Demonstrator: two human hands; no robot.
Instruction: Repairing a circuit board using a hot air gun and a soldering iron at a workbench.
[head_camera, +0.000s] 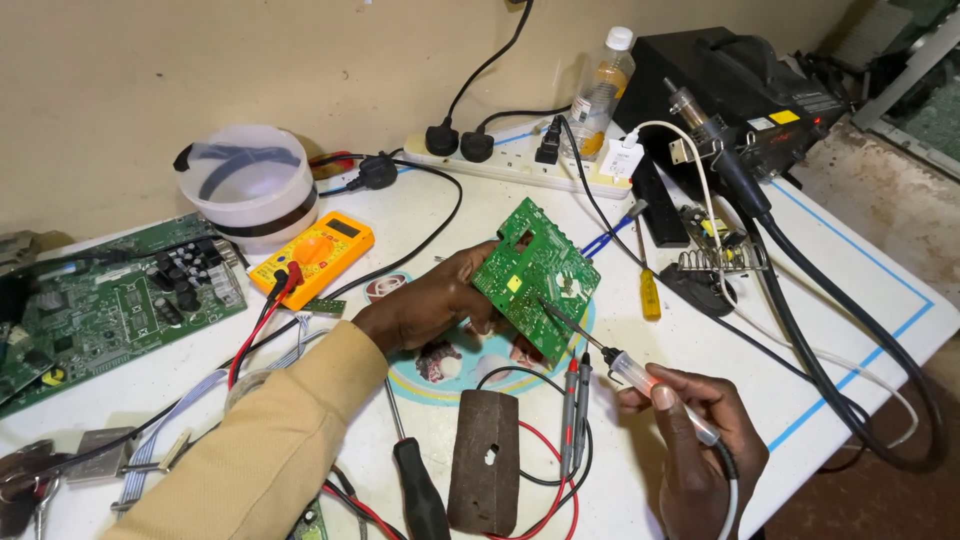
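Observation:
My left hand (432, 305) holds a small green circuit board (536, 275) tilted up over the middle of the table. My right hand (700, 435) grips a soldering iron (640, 375) with a clear handle, and its thin tip touches the lower part of the board. Two multimeter probes (575, 400), red and black, lie on the table just below the board. A tan sleeve covers my left forearm.
A yellow multimeter (318, 252) and a large green circuit board (110, 300) lie at the left. A white tub (248, 180), power strip (520, 160), bottle (603, 85) and black soldering station (735, 90) stand at the back. A screwdriver (415, 485) and dark block (485, 460) lie in front.

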